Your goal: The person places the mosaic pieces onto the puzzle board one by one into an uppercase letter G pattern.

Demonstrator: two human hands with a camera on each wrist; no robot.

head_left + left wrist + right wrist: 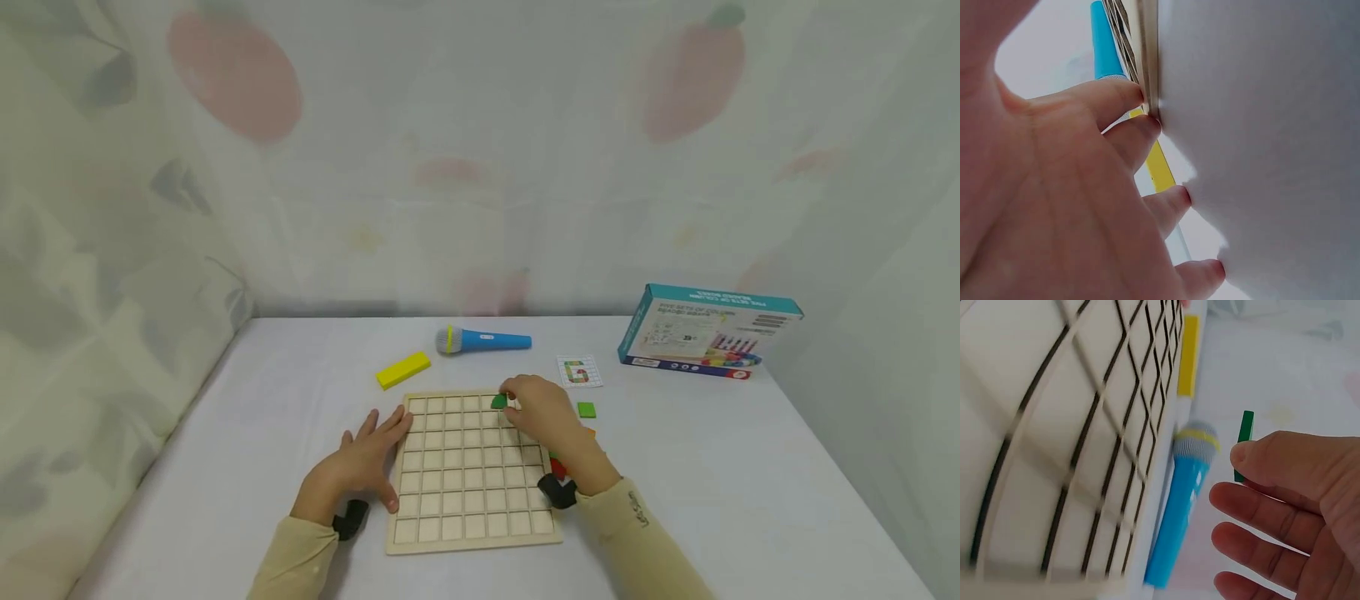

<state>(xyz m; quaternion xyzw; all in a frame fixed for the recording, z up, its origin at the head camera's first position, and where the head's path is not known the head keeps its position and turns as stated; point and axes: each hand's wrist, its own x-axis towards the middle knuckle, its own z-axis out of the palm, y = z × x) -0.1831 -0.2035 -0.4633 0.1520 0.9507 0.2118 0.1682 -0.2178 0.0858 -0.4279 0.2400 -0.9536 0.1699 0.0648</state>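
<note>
0 visible cells (452,504) of the board (474,545) look filled: the right hand (547,417) pinches 1 green piece (498,402) near the far edge, the left hand (362,461) spreads against the left edge, loose tiles (587,410) at right unplaced.

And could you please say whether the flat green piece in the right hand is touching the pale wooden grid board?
Apart: the right wrist view shows the green piece held clear, with open space between it and the wooden board.
</note>
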